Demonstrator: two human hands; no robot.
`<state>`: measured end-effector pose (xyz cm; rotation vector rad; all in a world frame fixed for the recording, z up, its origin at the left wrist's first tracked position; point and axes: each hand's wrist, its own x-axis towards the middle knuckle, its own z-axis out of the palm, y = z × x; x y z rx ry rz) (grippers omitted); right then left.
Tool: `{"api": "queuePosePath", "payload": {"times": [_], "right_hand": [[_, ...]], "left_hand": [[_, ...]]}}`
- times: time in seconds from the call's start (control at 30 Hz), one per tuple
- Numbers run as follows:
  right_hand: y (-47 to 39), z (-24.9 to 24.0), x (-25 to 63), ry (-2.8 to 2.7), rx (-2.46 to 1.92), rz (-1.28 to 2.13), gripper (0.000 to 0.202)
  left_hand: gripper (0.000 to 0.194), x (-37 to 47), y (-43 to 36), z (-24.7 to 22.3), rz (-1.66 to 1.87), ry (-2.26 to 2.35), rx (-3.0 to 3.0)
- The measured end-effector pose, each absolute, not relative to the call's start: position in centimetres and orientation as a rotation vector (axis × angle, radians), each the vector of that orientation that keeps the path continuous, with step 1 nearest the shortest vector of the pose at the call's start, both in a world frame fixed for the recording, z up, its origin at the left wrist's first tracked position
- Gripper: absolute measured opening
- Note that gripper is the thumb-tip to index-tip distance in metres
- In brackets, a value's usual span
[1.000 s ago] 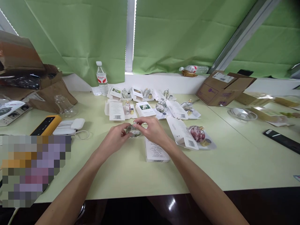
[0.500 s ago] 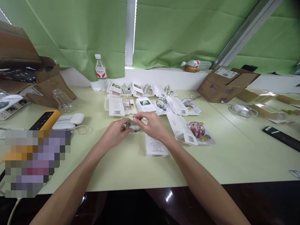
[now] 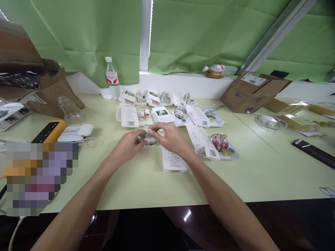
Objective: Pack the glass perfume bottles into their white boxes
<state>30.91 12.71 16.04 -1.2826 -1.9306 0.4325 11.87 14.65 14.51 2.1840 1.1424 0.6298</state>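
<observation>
A clear, round glass perfume bottle [image 3: 149,139] is held between the two hands, above or on the desk [image 3: 136,184]; whether its base is touching the desk cannot be told. Its left side is gripped by the left hand [image 3: 131,143], the thumb and fingers curled partway closed around the glass. Its top is pinched by the right hand [image 3: 167,136], the thumb and index finger brought nearly together there; the small part between these fingertips is mostly hidden.

Below the right hand's wrist, a white printed box [image 3: 174,162] is laid flat, its upper end partly covered by the forearm. To the right of the right hand, a red-patterned round bottle [image 3: 219,143] and a gold cap [image 3: 229,152] are set on an opened white carton [image 3: 200,139]. Just beyond the hands, a white box with a flower picture [image 3: 162,115] is seen, and to its left a slim pink-tinted bottle [image 3: 142,113] is placed beside another gold cap [image 3: 147,117]. Well to the left of the left hand, a yellow-and-black power strip [image 3: 49,131] is laid near a white case [image 3: 86,129].
</observation>
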Motion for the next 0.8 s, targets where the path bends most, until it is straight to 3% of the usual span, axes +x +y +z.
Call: {"api": "queuePosePath", "payload": {"times": [0.27,0.8], "right_hand": [[12.60,15.77,30.37,-1.899,-1.375,0.314,0.021],[12.58,15.90,30.29,-1.858,-1.325,0.391,0.013]], "left_hand": [[0.024,11.74,14.77,14.19,0.628,1.151,2.162],[0.024,11.73,14.83,14.17,0.625,1.142,2.170]]}}
